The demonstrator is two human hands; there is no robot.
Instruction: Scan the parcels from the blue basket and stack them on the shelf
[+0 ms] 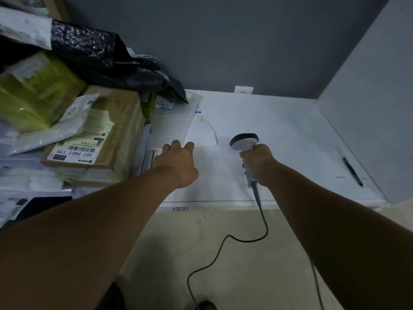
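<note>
- Left forearm and right forearm lie nearest the lens, both bare and stretched out over a beige floor. A dark rounded shape at the bottom edge is too cropped to identify.
- Right hand is wrapped round the handle of the scanner. The scanner's head tips forward and down at the shelf. Its cable loops down toward the floor.
- Left hand reaches over the near edge of a white mailer lying flat on the shelf. The knuckles are up and the fingers bend away from the camera. The fingertips are hidden, so I cannot tell whether the hand pinches the mailer, presses it or only hovers.
- The left of the shelf holds a heap of parcels. A cardboard box labelled 507 P802 T70 sits just beside the mailer, with a yellow-green bag further left. A black bag lies on top, draping toward the mailer.
- A pen lies on the right of the shelf, well apart from both hands.
- The blue basket is not in view.
- Progress, as a judgement: a good number of parcels are already stacked. The white mailer looks like the current item, being set down or squared up. What remains in the basket cannot be told. The right half of the shelf holds no parcels.
</note>
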